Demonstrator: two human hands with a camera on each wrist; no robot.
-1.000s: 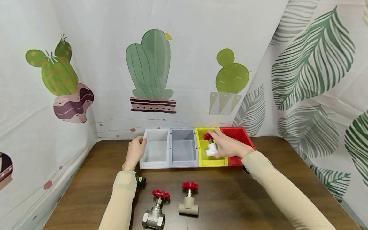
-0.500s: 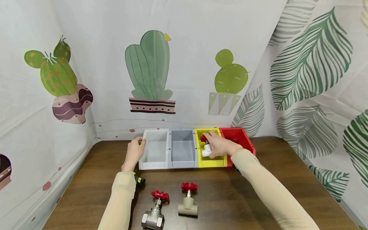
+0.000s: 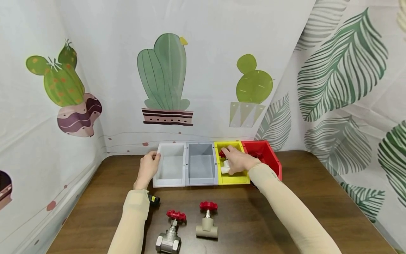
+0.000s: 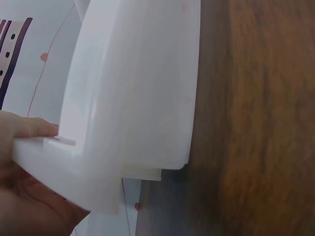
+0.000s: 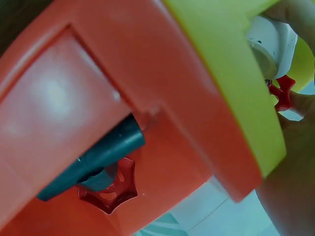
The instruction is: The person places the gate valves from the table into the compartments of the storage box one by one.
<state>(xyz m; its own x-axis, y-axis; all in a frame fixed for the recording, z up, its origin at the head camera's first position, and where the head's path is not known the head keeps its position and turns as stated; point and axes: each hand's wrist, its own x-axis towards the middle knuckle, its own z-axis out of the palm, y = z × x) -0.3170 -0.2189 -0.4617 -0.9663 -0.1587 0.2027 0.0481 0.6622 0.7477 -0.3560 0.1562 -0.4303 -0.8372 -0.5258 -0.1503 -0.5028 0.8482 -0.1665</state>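
Note:
In the head view my right hand [image 3: 239, 160] is down in the yellow bin [image 3: 234, 180], gripping a white plastic valve [image 3: 225, 167] with a red handwheel [image 3: 221, 154]. The right wrist view shows the white valve body [image 5: 272, 46] between my fingers, beyond the yellow wall. My left hand [image 3: 148, 167] grips the outer rim of the white bin [image 3: 169, 182], at the left end of the row. In the left wrist view the thumb lies along the top of that rim and the fingers curl underneath it.
A grey bin [image 3: 202, 181] stands between the white and yellow ones. The red bin [image 3: 275, 158] holds a dark green valve [image 5: 101, 162] with a red handwheel. Nearer on the table lie a metal valve [image 3: 169, 240] and a beige valve [image 3: 207, 227]. A patterned cloth hangs behind.
My right hand has moved a little left and lower into the yellow bin with the white valve. The left hand keeps its grip on the white bin.

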